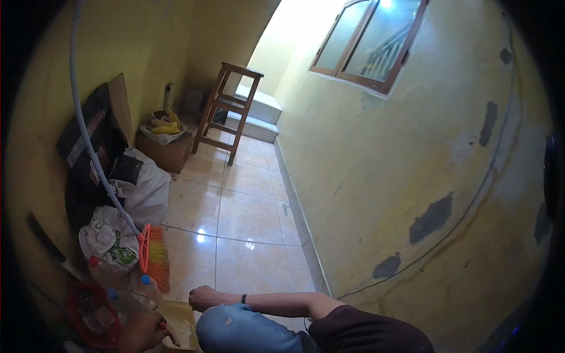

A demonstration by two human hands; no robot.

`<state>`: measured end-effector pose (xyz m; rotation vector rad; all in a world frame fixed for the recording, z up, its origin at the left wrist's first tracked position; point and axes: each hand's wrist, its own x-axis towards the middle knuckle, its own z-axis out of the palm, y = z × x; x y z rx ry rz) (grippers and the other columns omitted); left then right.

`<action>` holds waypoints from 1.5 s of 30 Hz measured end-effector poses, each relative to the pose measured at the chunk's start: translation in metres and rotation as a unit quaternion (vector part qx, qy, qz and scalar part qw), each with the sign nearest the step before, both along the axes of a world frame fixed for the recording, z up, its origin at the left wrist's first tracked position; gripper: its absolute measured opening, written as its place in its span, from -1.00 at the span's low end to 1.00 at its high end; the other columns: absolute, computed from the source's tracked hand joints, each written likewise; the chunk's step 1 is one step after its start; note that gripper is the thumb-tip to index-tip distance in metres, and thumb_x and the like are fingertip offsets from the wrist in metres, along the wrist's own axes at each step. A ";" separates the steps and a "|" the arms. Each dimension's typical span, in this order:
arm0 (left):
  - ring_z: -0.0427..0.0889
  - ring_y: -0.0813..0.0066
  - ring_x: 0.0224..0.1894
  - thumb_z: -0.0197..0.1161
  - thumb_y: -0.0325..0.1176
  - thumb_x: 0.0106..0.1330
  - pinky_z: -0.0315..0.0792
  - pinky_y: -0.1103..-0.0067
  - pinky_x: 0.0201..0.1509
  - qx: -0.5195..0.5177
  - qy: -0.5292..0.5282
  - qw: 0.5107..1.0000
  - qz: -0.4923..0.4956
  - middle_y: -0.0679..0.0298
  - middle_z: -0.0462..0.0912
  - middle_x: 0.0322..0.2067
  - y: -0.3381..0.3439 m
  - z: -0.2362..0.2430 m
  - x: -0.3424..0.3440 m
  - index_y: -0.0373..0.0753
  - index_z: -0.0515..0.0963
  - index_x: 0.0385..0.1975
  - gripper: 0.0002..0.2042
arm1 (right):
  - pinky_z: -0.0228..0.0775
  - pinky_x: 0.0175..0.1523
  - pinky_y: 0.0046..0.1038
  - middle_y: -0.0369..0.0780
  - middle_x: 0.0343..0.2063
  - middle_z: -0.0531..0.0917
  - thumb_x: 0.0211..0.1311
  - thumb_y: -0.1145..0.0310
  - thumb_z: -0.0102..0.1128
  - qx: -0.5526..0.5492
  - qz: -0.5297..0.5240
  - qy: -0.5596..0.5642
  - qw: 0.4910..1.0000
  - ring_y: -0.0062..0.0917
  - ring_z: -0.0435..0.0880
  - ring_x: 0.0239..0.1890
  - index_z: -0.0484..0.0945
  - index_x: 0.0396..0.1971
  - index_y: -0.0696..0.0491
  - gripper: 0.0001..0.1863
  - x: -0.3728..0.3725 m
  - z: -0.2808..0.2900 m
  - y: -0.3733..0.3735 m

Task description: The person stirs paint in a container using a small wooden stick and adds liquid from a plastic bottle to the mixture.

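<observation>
My left hand is at the lower left, its fingers closed round a thin tool with a red handle. The tool's kind cannot be made out. It is held over a cream rectangular tub; pale contents show inside. My right hand is curled closed just beyond the tub's right corner, with a dark band on the wrist. Whether anything is in its fingers is hidden. Under that forearm is my knee in blue jeans. A clear bottle with a blue cap stands behind the tub.
Left of my hand are a red basket and other capped bottles. A broom, plastic bags and a long knife are along the left wall. A wooden stool and steps stand farther off. A wall rises right.
</observation>
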<state>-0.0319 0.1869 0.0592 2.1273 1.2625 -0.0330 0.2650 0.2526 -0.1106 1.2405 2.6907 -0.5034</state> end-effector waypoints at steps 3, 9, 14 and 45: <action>0.82 0.11 -0.20 0.54 -0.15 0.21 0.62 0.27 -0.05 0.075 -0.025 0.997 0.001 0.10 0.82 -0.30 -0.003 -0.015 -0.006 -0.21 0.75 -0.19 -0.69 | 0.63 -0.20 -0.04 -0.03 -0.35 0.72 0.26 0.31 0.29 0.006 0.009 0.040 0.999 -0.03 0.77 -0.27 0.72 -0.38 0.12 -0.82 0.006 0.002 -0.005; 0.72 -0.14 -0.16 0.45 -0.22 0.30 0.55 0.09 -0.08 0.097 0.037 0.994 0.017 0.02 0.76 -0.24 -0.007 0.003 0.006 -0.20 0.66 -0.14 -0.75 | 0.63 -0.23 -0.05 0.02 -0.33 0.72 0.29 0.37 0.18 0.007 0.018 0.023 1.000 -0.04 0.78 -0.29 0.65 -0.26 0.17 -0.82 0.021 -0.005 -0.007; 0.74 -0.11 -0.20 0.43 -0.22 0.33 0.54 0.08 -0.10 0.189 -0.041 0.980 0.039 0.11 0.78 -0.23 -0.023 -0.022 0.002 -0.15 0.66 -0.08 -0.75 | 0.61 -0.23 -0.07 0.00 -0.31 0.68 0.33 0.40 0.14 0.040 0.002 0.043 0.998 -0.06 0.76 -0.29 0.58 -0.15 0.17 -0.81 0.015 -0.015 -0.015; 0.76 0.01 -0.09 0.39 -0.27 0.41 0.59 0.26 -0.03 0.100 -0.093 0.974 0.179 0.03 0.78 -0.16 -0.064 -0.033 -0.009 -0.28 0.66 -0.05 -0.75 | 0.58 -0.29 0.01 -0.02 -0.42 0.75 0.37 0.25 0.21 0.048 -0.013 0.024 0.998 -0.01 0.78 -0.31 0.67 -0.32 0.08 -0.79 -0.004 0.005 -0.007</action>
